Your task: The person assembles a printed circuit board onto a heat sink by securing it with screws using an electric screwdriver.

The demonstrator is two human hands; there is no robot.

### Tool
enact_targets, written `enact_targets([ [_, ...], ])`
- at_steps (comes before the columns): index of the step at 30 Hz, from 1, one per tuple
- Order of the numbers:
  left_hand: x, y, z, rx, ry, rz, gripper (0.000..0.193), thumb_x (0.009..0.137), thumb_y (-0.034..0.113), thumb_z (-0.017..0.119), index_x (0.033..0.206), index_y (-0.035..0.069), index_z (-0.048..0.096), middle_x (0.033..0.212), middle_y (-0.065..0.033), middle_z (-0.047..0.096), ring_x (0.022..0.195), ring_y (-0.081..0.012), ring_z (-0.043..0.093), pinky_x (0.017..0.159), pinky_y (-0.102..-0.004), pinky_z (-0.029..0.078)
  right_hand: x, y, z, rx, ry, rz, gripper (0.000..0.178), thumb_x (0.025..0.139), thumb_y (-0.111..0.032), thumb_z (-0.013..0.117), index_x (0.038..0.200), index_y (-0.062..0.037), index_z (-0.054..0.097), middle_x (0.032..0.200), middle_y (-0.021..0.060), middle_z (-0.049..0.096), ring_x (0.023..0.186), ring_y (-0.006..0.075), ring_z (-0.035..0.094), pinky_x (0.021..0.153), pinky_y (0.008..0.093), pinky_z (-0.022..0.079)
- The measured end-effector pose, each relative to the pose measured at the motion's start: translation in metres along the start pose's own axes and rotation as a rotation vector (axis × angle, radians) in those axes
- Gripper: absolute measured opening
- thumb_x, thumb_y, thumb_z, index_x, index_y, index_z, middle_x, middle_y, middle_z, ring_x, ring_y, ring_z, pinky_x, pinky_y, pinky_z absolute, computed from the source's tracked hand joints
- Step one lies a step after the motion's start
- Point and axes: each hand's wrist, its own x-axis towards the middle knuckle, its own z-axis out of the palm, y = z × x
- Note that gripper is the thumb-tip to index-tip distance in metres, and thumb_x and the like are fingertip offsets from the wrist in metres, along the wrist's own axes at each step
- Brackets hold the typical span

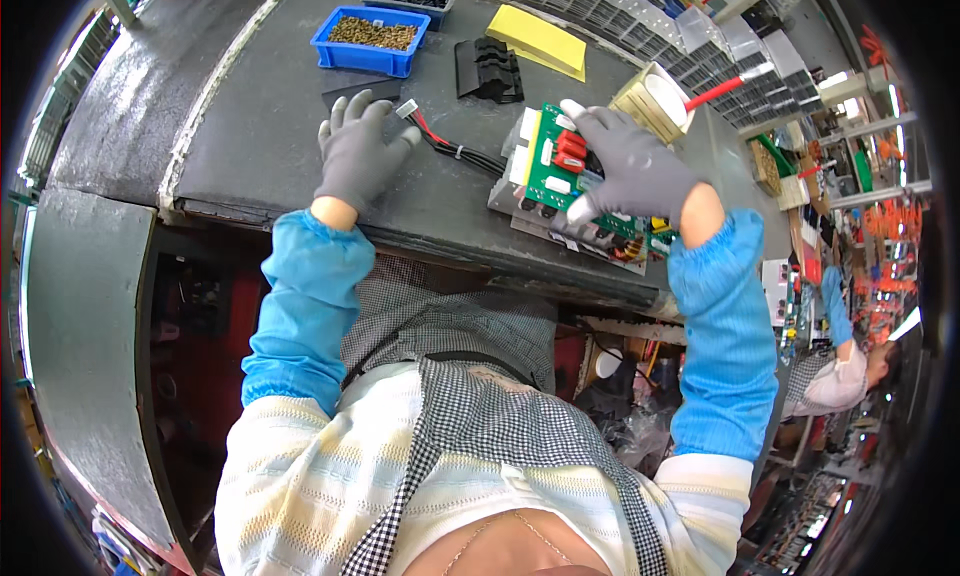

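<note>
My left hand [360,151], in a grey glove with pale fingertips, is spread open over the dark table and holds nothing. Just beyond its fingers lies a thin dark flat piece [352,84]. My right hand [640,166], gloved alike, grips a green circuit board [545,181] on a grey metal unit [515,161], thumb on the near side and fingers on the far side. The board carries red and white components; my palm hides part of it. From the unit a cable [480,158] with red and black wires runs left to a white connector [406,109] near my left fingers.
A blue bin [400,64] of small brass-coloured parts stands at the back, with a bin [425,14] of black pieces behind it. Black moulded parts [488,71], a yellow pad [537,41] and a round container [655,101] with a red-handled brush [715,94] sit farther right. Another person works at far right.
</note>
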Motion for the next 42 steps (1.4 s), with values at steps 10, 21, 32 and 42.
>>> enact_targets([
  [10,0.010,0.019,0.010,0.125,-0.082,-0.054,0.056,0.085,0.046,0.068,0.127,0.009,0.064,0.158,-0.0199,0.035,0.149,-0.0458,0.021,0.119,-0.0590,0.016,0.002,-0.006,-0.007,0.002,-0.024,0.001,0.119,0.054,-0.049,0.091,0.150,-0.0032,0.038,0.136,0.0159,0.050,0.125,0.0371,0.052,0.101,0.0431,0.049],
  [21,0.027,0.040,0.013,0.259,0.037,-0.075,0.045,0.088,0.043,0.069,0.118,0.009,0.069,0.147,-0.0159,0.050,0.142,-0.0387,0.038,0.115,-0.0516,0.027,-0.004,-0.002,0.000,0.012,0.089,-0.039,0.112,0.057,-0.053,0.088,0.145,-0.0008,0.044,0.128,0.0160,0.053,0.118,0.0364,0.053,0.097,0.0444,0.050],
  [32,0.016,0.057,-0.001,-1.412,-0.154,-0.310,0.041,0.107,0.026,0.051,0.139,0.002,0.053,0.131,-0.0141,0.064,0.112,-0.0175,0.063,0.088,-0.0272,0.051,-0.007,0.001,-0.002,0.005,-0.025,0.038,0.111,0.059,-0.052,0.089,0.146,-0.0002,0.042,0.134,0.0179,0.050,0.123,0.0384,0.053,0.101,0.0443,0.048],
  [42,0.015,0.089,-0.022,-1.005,-0.154,-0.041,0.031,0.103,0.026,0.058,0.110,-0.002,0.071,0.106,-0.0034,0.069,0.091,-0.0117,0.062,0.082,-0.0262,0.049,-0.004,-0.002,-0.002,-0.013,0.005,0.024,0.112,0.057,-0.051,0.088,0.146,-0.0004,0.043,0.125,0.0165,0.053,0.118,0.0350,0.054,0.095,0.0427,0.050],
])
